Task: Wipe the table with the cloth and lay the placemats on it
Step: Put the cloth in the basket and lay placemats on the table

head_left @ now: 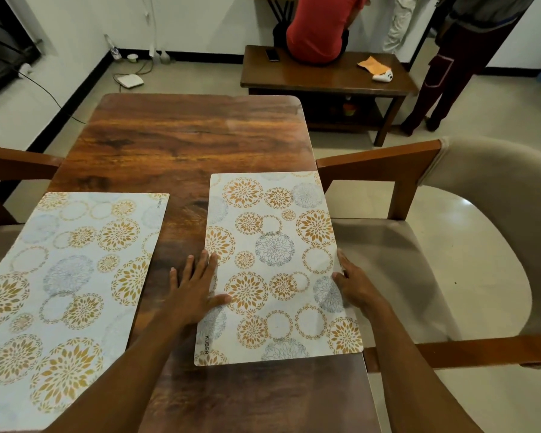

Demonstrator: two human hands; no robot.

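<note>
Two white placemats with orange and grey flower circles lie on the dark wooden table. The left placemat lies at the table's left edge, untouched. The right placemat lies along the right edge. My left hand rests flat with straight fingers on its left edge, thumb on the mat. My right hand touches its right edge, fingers along the border. No cloth shows on this table.
A padded wooden chair stands close at the right and another chair's arm at the left. Beyond the table is a low wooden bench with a seated person, an orange cloth and a phone. Another person stands at the far right.
</note>
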